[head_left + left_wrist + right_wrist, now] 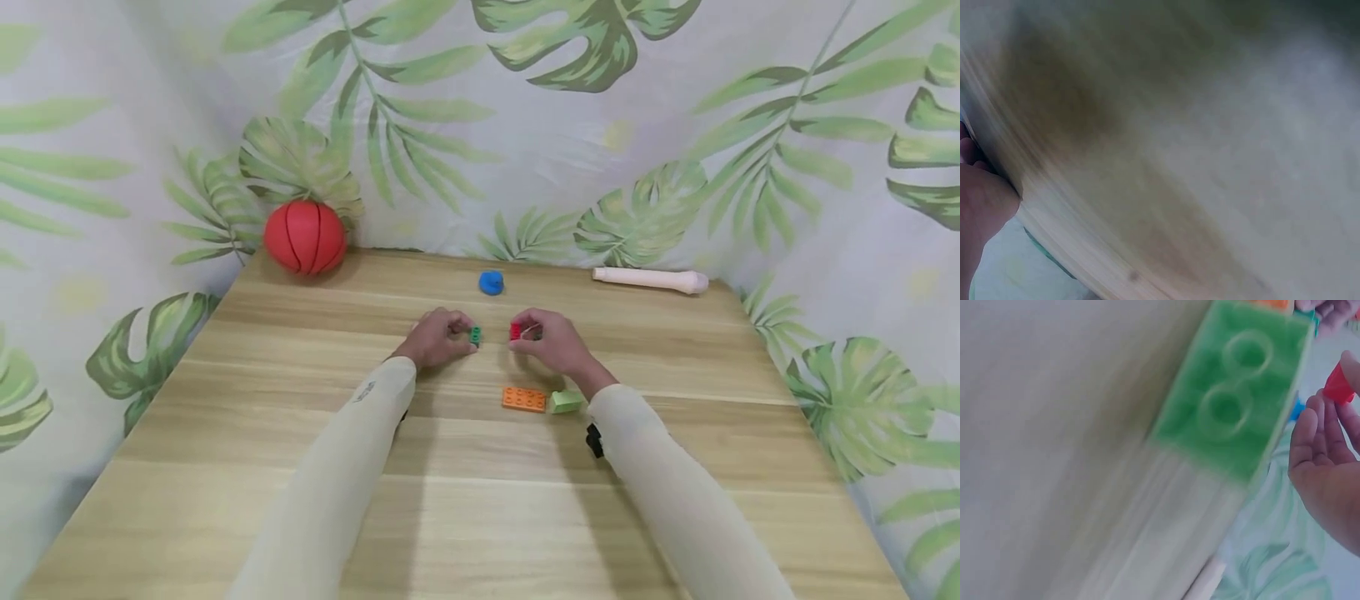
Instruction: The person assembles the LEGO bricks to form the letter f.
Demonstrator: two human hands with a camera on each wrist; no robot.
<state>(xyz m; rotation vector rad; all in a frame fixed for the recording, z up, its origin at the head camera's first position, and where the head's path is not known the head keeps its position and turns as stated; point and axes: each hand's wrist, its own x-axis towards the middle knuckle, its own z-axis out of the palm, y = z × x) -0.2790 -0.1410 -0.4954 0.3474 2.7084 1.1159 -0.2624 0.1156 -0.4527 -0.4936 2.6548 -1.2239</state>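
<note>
Between thumb and fingers, my left hand pinches a small green building brick. A short way to the right, my right hand pinches a red building brick, its studs turned toward the green one; a gap separates the two bricks. Closer to me on the table lie an orange building brick, studs up, and a light green brick tipped on its side. The right wrist view shows the light green brick's hollow underside close up. In the left wrist view only part of the left hand appears.
A blue rubber duck sits beyond the hands. At the back left of the wooden table is a red ball; a pale pink microphone-shaped stick lies at the back right. Leaf-patterned cloth hangs behind the table.
</note>
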